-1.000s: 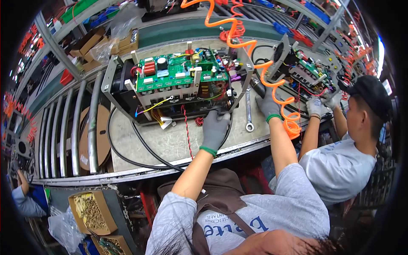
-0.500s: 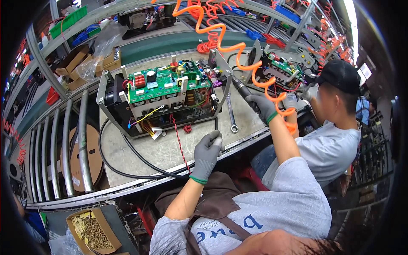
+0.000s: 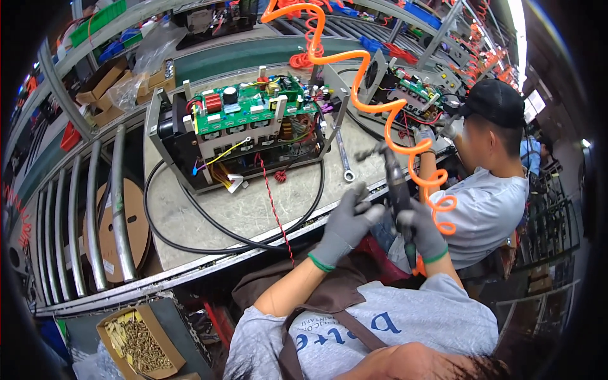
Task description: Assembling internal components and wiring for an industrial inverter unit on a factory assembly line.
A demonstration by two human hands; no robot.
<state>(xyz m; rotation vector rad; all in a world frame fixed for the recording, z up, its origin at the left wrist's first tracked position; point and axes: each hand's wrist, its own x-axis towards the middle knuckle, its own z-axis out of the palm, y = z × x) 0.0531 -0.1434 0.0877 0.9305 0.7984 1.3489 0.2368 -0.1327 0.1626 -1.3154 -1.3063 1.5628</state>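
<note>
One open electronics unit (image 3: 235, 147), green circuit board (image 3: 248, 114) on top, sits on the bench (image 3: 235, 209) between 10 and 11 o'clock from the left hand (image 3: 348, 227); wrench (image 3: 343, 152) at 12. Left fingers loosely parted. At 2, a black power tool (image 3: 398, 193) (upper end blurred); right hand (image 3: 425, 230) at 3, fingers closed round it.

Over on the left, steel rollers (image 3: 120, 209) lie in a row, a round brown disc (image 3: 140, 228) showing behind them. Nearer, an open box (image 3: 163, 332) holds small brass-coloured pieces (image 3: 142, 347). To the right, a co-worker (image 3: 484, 206) wears a black cap (image 3: 497, 104).
</note>
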